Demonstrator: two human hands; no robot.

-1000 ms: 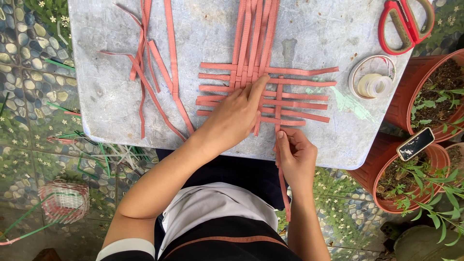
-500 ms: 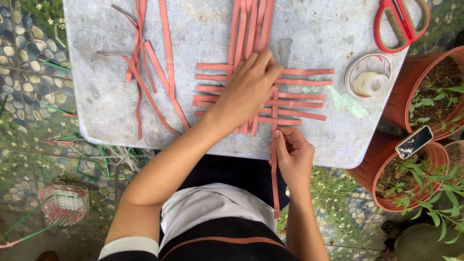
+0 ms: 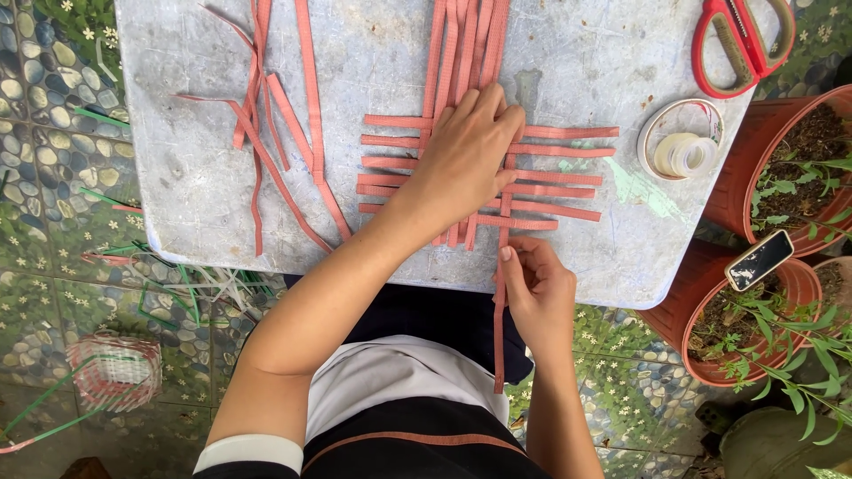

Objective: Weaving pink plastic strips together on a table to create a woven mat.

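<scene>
On the grey table (image 3: 195, 177) we see a lattice of salmon-pink strips (image 3: 550, 173), partly woven: several long strips run away from us toward the far edge, while shorter ones lie crosswise, left to right. Our left hand (image 3: 466, 151) lies flat on the weave, fingers spread and released, pressing it down. Our right hand (image 3: 537, 288), at the near table edge, pinches one vertical strip (image 3: 500, 328) between thumb and fingertips; its long axis runs toward us and its lower end hangs past the edge over our lap. Loose strips (image 3: 266, 115) lie to the left, with red scissors (image 3: 741, 44) and a tape roll (image 3: 682, 153) on the right.
</scene>
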